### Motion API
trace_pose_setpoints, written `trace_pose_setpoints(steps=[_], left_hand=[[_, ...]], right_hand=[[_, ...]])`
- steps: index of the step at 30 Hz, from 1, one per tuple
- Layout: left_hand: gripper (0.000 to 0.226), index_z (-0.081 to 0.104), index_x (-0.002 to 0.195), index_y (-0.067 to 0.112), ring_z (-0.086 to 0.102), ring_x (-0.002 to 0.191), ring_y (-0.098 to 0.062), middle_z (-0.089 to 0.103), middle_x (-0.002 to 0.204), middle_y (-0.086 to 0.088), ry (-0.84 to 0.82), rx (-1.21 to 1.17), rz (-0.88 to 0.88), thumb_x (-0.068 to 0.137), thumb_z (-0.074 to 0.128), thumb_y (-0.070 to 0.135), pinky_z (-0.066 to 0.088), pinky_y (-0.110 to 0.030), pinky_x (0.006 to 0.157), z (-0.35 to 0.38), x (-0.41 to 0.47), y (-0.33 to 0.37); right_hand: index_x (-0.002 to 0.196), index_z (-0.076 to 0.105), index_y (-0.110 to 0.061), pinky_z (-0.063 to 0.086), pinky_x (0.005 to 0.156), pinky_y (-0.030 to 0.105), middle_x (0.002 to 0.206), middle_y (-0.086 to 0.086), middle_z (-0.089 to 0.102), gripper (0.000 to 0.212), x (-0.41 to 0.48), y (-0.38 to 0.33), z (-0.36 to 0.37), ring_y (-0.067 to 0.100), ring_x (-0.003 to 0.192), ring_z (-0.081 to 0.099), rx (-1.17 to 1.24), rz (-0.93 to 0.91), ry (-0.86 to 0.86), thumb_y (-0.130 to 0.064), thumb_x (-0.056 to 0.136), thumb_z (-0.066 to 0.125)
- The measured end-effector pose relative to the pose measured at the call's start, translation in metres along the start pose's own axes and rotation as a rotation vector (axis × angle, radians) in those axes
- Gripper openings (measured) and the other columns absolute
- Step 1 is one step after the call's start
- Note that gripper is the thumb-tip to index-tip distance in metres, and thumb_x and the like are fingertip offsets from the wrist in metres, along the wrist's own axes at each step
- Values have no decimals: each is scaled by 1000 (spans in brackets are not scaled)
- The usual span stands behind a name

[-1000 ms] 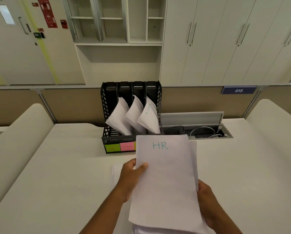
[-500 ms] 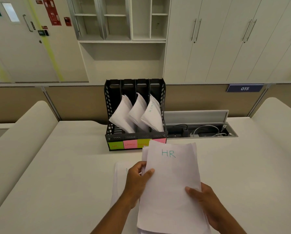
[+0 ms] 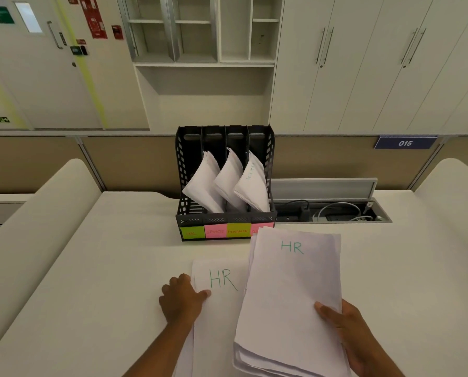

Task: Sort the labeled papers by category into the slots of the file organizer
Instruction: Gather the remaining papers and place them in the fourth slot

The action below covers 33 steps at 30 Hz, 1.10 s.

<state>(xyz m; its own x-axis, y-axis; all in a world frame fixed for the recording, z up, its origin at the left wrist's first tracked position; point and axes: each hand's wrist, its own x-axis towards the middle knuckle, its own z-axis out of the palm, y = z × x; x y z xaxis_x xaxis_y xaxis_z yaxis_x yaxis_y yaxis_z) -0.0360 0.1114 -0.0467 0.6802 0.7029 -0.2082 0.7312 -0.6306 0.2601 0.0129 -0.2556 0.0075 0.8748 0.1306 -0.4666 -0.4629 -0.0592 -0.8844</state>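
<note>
A black file organizer (image 3: 270, 148) stands at the back of the desk with four slots tagged HR, SPORTS, FINANCE and a half-hidden pink tag. White papers (image 3: 228, 183) lean in its three right slots. The leftmost slot shows no paper. My right hand (image 3: 344, 325) grips a thick paper stack (image 3: 290, 300) by its right edge, raised over the desk, its top sheet marked HR. My left hand (image 3: 182, 299) pinches the left edge of another HR sheet (image 3: 222, 281) lying flat on the desk, thumb on top.
An open cable tray (image 3: 333, 212) with plugs and wires is sunk into the white desk (image 3: 105, 254) right of the organizer. Padded dividers rise on both sides. A partition with a 015 sign (image 3: 405, 143) and cabinets stand behind.
My left hand let go of the held stack and dropped to the HR sheet on the desk. My right hand carried the stack to the right, uncovering that sheet.
</note>
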Motion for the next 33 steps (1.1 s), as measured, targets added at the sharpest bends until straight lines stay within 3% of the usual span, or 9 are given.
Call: trace_pose_setpoints(steps=[3,5,9,13,15,22,27,30,33], left_hand=[[47,68,104,25,62,109,-25,69,112,0,-27,-39,-26,80,75,64,50,-34,86,1,3,4],[32,63,85,21,67,90,-23,70,91,2,-69,-244,-14,83,80,48,59,-39,82,-2,3,5],[10,64,100,12,71,88,-26,73,99,-6,-122,-643,96,97,71,19,61,-38,73,-28,3,10],[17,71,107,16,76,90,-29,78,101,-6,-40,-796,178,92,74,7,64,-42,78,-74,7,11],[17,75,100,15,77,85,-31,80,93,-6,11,-899,188,88,79,4,62,-38,70,-104,5,12],[29,78,99,16,78,73,-15,83,87,4,73,-1138,307,75,93,14,65,-29,63,-196,-11,22],[45,74,114,15,78,90,-24,82,103,-3,-13,-1289,300,73,92,18,65,-33,73,-221,-22,36],[51,75,112,8,80,91,-31,83,103,-10,-108,-1364,260,65,93,15,65,-36,73,-211,-29,48],[52,76,111,4,81,91,-32,83,102,-12,-178,-1385,226,63,95,6,66,-34,70,-187,-40,65]], right_hand=[[119,74,-5,57,102,64,109,18,83,24,0,1,-1,43,103,78,-5,-1,11,-11,96,71],[118,74,-5,57,101,63,109,18,83,23,1,2,-3,43,103,78,-11,-5,19,-12,97,71],[118,75,-5,57,102,64,108,17,83,24,4,4,-10,42,102,78,-27,-11,46,-13,96,72],[116,75,-6,57,101,63,106,17,83,22,4,6,-16,43,102,78,-33,-12,72,-13,96,72],[114,75,-6,58,100,62,105,16,84,20,4,7,-18,43,102,78,-36,-18,85,-12,96,72],[116,77,-10,58,100,62,103,12,84,22,7,9,-20,39,101,77,-111,-23,124,-15,95,75],[118,77,-8,59,99,61,103,11,85,27,1,1,-9,39,101,78,-96,-49,75,-14,92,78],[113,78,-8,61,97,60,103,12,84,42,-6,-11,4,39,102,78,-79,-95,33,-26,76,80],[114,77,-6,58,99,64,109,18,82,32,-12,-23,16,44,107,76,-47,-119,-44,-18,84,77]])
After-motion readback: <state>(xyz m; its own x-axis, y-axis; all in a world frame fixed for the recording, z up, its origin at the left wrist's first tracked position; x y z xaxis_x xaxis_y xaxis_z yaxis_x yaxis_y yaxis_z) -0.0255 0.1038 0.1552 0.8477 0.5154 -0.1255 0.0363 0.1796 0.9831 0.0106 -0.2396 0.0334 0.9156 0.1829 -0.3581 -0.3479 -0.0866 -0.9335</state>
